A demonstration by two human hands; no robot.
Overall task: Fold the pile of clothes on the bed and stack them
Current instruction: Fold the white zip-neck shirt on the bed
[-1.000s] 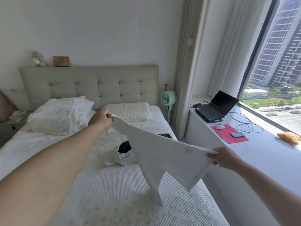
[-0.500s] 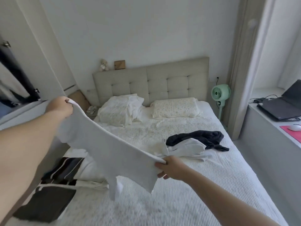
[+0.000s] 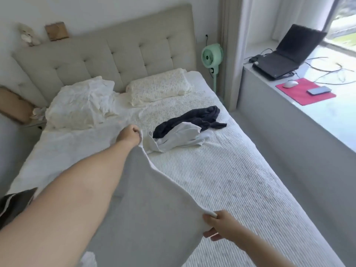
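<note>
I hold a white garment (image 3: 152,205) stretched over the near part of the bed (image 3: 240,180). My left hand (image 3: 129,134) grips its far corner, reaching toward the middle of the bed. Low in the view, my right hand (image 3: 218,226) pinches the near corner. Beyond my left hand lies a small pile: a dark navy garment (image 3: 196,117) and a crumpled white garment (image 3: 179,138) partly on top of it. Dark folded clothes with white stripes (image 3: 13,204) show at the bed's left edge, mostly hidden by my left arm.
Two pillows (image 3: 158,87) lie against the padded headboard (image 3: 107,51). A green fan (image 3: 212,54) stands to the right of the bed. On the window ledge (image 3: 327,120) are a laptop (image 3: 285,54), a mouse, a phone and a red mat. Floor runs between bed and ledge.
The view has swung back to the right and down. Both hands have brought the white garment from high at the left down low over the near bed.
</note>
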